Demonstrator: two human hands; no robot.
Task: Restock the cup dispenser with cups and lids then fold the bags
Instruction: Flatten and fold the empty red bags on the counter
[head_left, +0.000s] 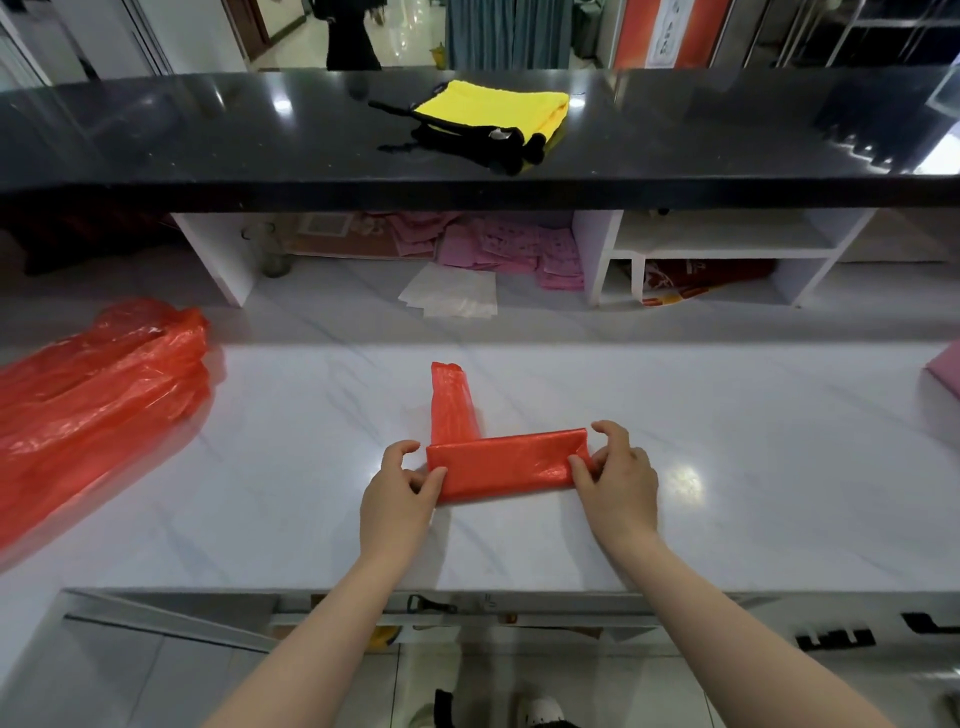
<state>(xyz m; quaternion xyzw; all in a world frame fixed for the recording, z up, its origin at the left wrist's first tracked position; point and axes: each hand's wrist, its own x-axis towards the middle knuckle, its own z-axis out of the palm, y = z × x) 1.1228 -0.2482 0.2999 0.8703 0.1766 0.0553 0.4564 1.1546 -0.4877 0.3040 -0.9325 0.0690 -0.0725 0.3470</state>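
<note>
Currently bag-folding stage, judging by layout; no cups, lids or dispenser visible in view. Red bag (506, 467) lies on white marble counter (727, 467), centre, near the front edge. Folded into a flat horizontal band, with one narrow strip running away from its left end toward the back, so overall an L shape.

Left hand (397, 491) pinches left end of the band, thumb on top, fingers curled at the edge. Right hand (615, 475) pinches right end, thumb and fingers closed on the folded corner. Both hands clamped on plastic, not flat-pressing.

Handling, as judgement: thin plastic film, very light, fully limp, no stiffness of its own. Glossy surface on a polished counter, so likely slides easily and springs open once released; trapped air may puff the layers. Not fragile, but can tear if yanked at one point. Best hold is at the ends or corners of the band, pinching all layers together, as now. Creases probably need pressing down flat to stay. Loose strip will flop if the band is lifted; better to fold with it lying on the counter.

More loose red bags (98, 384) sit crumpled in a pile at counter's left, well apart from the hands, apparently still unfolded. Yellow cloth (493, 106) with black straps lies on the raised black ledge (208, 135) behind.
</note>
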